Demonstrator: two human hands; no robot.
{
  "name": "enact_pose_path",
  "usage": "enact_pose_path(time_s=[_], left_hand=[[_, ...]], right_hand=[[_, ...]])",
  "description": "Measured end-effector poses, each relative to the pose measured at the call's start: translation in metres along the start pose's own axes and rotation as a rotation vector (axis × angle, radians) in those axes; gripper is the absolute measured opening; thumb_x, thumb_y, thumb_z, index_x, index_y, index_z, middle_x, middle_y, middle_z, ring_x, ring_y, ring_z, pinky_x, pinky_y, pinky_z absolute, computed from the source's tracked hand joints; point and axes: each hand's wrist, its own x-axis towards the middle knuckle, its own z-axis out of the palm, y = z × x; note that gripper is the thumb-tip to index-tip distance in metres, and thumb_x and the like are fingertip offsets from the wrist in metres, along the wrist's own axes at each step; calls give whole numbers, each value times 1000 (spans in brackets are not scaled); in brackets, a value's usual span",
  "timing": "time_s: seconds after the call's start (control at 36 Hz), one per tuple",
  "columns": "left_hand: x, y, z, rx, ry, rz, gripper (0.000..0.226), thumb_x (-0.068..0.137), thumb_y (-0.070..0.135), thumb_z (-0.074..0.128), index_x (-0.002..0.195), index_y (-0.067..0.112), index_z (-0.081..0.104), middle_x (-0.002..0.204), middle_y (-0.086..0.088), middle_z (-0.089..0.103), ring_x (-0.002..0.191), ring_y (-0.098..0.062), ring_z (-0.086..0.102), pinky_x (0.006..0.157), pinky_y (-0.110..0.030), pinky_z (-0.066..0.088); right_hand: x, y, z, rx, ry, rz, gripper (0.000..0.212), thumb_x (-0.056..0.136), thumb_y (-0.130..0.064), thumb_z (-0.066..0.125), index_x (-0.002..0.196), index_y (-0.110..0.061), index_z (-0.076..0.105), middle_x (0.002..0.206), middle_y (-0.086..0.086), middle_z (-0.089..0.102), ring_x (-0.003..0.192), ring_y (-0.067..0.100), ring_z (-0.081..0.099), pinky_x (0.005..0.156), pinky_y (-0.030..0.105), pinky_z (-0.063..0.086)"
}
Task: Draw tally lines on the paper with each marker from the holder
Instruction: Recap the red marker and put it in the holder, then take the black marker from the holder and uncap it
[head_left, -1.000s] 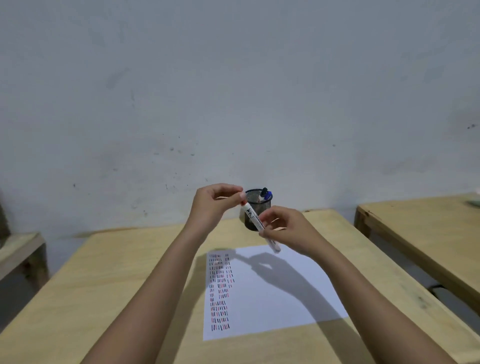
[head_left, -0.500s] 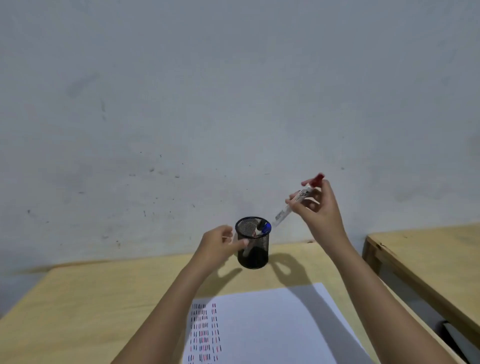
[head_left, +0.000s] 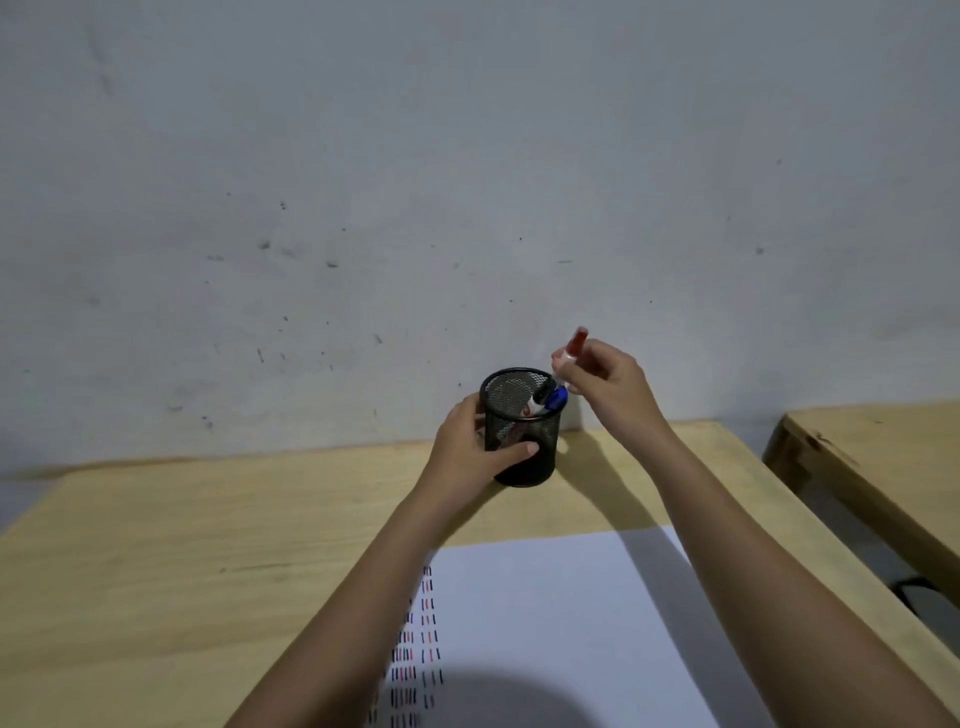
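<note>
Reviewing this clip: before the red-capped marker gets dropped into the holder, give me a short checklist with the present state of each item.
1. Holder steadied: ok, the left hand wraps its side and it stands upright on the table.
2. Red-capped marker gripped: ok, the right hand pinches it.
3. Cap on: ok, the red cap shows at the upper end.
4. Marker over the opening: ok, its lower end sits at the right of the rim.
5. Room inside: cannot tell, a blue-capped marker and a black-capped marker lean at that side.
6. Paper clear of the holder: ok.
</note>
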Motion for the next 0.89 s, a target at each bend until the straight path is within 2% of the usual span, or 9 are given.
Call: enact_pose_path(time_s=[0.08, 0.14, 0.25, 0.36, 0.47, 0.53, 0.64, 0.78, 0.89], left_hand=[[2, -3, 0, -4, -10, 4, 65, 60, 26, 84, 118, 25, 55, 123, 0, 61, 112, -15, 61, 97, -44, 51], [3, -5, 0, -32, -25, -3, 64, 61, 23, 85, 117, 25, 55, 123, -1, 61, 113, -16, 61, 96, -44, 52], [5, -7, -1, -3, -32, 29, 64, 67, 17, 83, 123, 16, 52, 127, -3, 58, 113, -15, 60, 96, -32, 51], [5, -9, 0, -16, -29, 28, 67, 66, 20, 83, 124, 16, 51, 128, -4, 57, 115, -17, 59, 99, -36, 50], [5, -10, 1, -25, -29, 29, 67, 65, 22, 83, 124, 18, 51, 127, -4, 57, 114, -16, 60, 99, -38, 50], [5, -10, 2, -19, -26, 32, 67, 63, 26, 82, 123, 19, 52, 126, -4, 58, 113, -16, 60, 99, -39, 50], [4, -10, 3, -17, -13, 37, 63, 61, 29, 82, 118, 24, 55, 123, -3, 61, 111, -17, 62, 96, -41, 52], [2, -10, 5, 7, 16, 49, 56, 65, 28, 82, 114, 23, 55, 121, -6, 61, 107, -15, 63, 93, -37, 54], [1, -11, 5, 27, 31, 62, 58, 68, 23, 80, 119, 18, 54, 121, -6, 57, 105, -16, 64, 92, -37, 54]], right_hand=[[3, 4, 2, -48, -18, 19, 7, 83, -15, 66, 88, -20, 66, 83, 0, 65, 79, 13, 57, 78, 28, 46], [4, 5, 2, -47, -20, 46, 9, 81, -15, 67, 89, -20, 66, 88, 7, 64, 80, 15, 56, 80, 32, 47], [2, 5, 0, -37, -15, 100, 14, 81, -14, 68, 95, -12, 68, 97, 12, 69, 89, 19, 62, 90, 40, 50], [-5, 0, -2, 1, 51, 65, 13, 81, -9, 66, 92, -16, 66, 91, 6, 69, 87, 16, 62, 91, 40, 51], [-20, -13, -5, 44, 274, -99, 10, 85, -10, 60, 92, -16, 63, 81, -8, 64, 79, 12, 60, 73, 22, 49], [-27, -21, -5, 67, 302, -178, 7, 86, -9, 61, 90, -14, 63, 78, -10, 63, 73, 7, 59, 68, 15, 47], [-36, -29, 3, -28, 187, -269, 8, 82, -8, 66, 87, -13, 63, 78, 3, 65, 70, 10, 60, 67, 13, 47], [-34, -21, 14, -329, 64, -275, 25, 72, -16, 76, 93, -11, 65, 88, -1, 63, 76, 12, 56, 68, 9, 43], [-30, -17, 15, -450, 62, -277, 25, 70, -16, 76, 92, -11, 66, 86, -5, 60, 80, 15, 54, 74, 22, 42]])
